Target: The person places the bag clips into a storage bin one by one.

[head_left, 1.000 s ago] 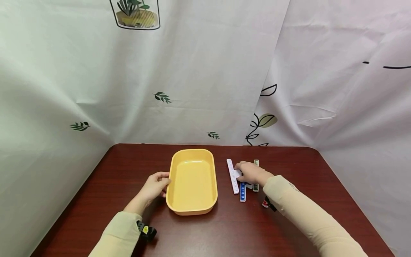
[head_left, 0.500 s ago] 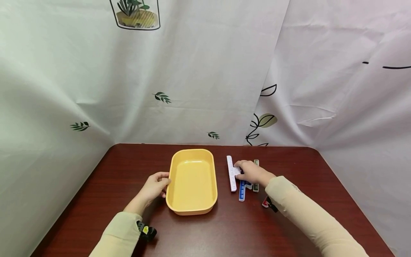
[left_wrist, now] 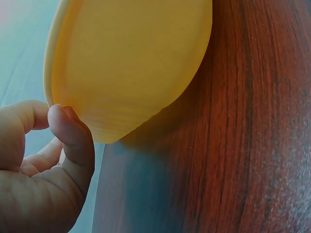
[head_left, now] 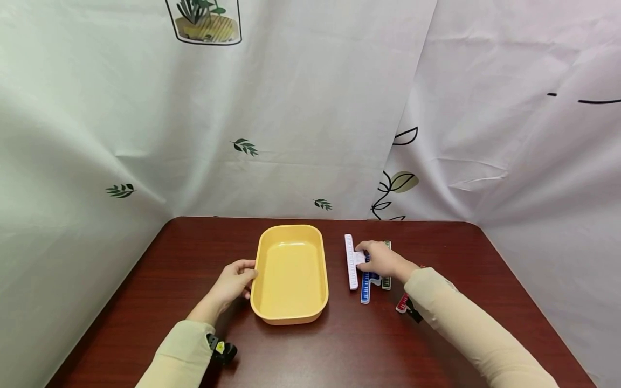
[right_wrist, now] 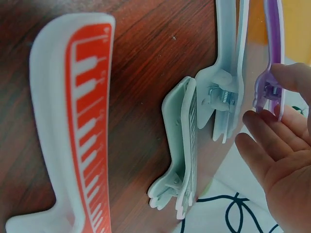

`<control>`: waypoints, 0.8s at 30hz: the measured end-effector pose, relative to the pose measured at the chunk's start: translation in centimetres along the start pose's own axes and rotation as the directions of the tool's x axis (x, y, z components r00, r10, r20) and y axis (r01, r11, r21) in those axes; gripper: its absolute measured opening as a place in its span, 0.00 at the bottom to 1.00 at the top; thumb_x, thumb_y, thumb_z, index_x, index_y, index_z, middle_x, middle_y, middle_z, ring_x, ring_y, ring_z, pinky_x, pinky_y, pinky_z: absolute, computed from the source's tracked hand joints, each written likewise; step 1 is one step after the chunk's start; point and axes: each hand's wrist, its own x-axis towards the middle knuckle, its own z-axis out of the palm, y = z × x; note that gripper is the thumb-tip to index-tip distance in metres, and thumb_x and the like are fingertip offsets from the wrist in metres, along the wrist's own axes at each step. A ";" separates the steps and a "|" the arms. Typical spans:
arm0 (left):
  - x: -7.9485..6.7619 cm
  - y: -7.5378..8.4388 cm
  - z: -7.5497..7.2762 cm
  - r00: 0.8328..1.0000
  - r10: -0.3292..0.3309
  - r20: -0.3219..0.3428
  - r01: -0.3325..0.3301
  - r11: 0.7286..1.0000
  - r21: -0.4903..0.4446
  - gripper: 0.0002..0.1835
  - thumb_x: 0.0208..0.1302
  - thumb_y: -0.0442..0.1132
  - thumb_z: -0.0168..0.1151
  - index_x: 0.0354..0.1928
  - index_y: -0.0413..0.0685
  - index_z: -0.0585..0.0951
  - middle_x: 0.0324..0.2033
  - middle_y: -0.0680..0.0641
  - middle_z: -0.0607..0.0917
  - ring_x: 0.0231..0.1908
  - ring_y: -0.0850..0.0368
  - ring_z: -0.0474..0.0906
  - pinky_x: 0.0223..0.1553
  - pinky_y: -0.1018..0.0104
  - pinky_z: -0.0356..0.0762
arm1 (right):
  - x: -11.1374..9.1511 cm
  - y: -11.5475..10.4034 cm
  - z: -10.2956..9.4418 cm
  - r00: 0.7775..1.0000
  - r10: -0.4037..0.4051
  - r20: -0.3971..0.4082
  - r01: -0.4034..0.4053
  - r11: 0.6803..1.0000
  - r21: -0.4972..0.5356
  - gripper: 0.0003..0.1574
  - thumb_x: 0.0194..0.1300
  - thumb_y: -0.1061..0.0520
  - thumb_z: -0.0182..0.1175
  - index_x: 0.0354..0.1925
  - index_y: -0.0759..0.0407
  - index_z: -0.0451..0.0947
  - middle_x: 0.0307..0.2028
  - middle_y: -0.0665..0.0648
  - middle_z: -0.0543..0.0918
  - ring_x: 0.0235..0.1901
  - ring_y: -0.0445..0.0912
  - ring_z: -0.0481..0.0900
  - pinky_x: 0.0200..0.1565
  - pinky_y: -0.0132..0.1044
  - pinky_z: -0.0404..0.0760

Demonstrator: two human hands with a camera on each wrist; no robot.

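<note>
My left hand (head_left: 232, 280) pinches the left rim of a yellow tray (head_left: 290, 275); the left wrist view shows the thumb (left_wrist: 68, 128) against the tray wall (left_wrist: 131, 58). At right, my right hand (head_left: 385, 260) holds a pale purple page clip with a keyboard print (head_left: 351, 264) by its handle. In the right wrist view, thumb and fingers are at the spring end of this purple clip (right_wrist: 275, 39). A blue clip (head_left: 366, 290) lies beside it, partly under the hand. Behind the hand is a dark green clip (head_left: 386, 283), partly hidden.
A red clip (head_left: 401, 303) lies nearer the front, mostly covered by the right sleeve; in the right wrist view the red clip (right_wrist: 92, 126) looms large at left. The brown table (head_left: 310, 355) meets a white patterned cloth (head_left: 310, 108) at the back.
The purple clip has slid slightly away and turned straighter, with my right hand on it. The blue clip has shifted slightly left. More of the red clip shows. The left hand and tray stay put.
</note>
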 end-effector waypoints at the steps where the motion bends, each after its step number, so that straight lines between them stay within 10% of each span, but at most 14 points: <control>1: 0.0 0.0 0.0 1.000 0.000 -0.001 0.000 1.000 -0.002 0.23 0.64 0.33 0.52 0.59 0.30 0.67 0.32 0.46 0.81 0.20 0.61 0.73 0.16 0.72 0.73 | 0.0 0.1 0.0 1.000 0.003 -0.004 -0.003 1.000 0.010 0.26 0.56 0.57 0.65 0.51 0.67 0.75 0.48 0.63 0.80 0.42 0.49 0.76 0.51 0.47 0.77; 24: 0.0 -0.2 0.0 1.000 -0.001 0.001 0.001 1.000 -0.018 0.23 0.65 0.34 0.52 0.60 0.30 0.67 0.32 0.47 0.81 0.19 0.61 0.73 0.15 0.72 0.73 | -0.7 0.5 -0.2 0.998 0.051 -0.024 -0.047 0.989 0.141 0.28 0.55 0.56 0.68 0.53 0.65 0.75 0.45 0.61 0.81 0.36 0.45 0.77 0.39 0.37 0.80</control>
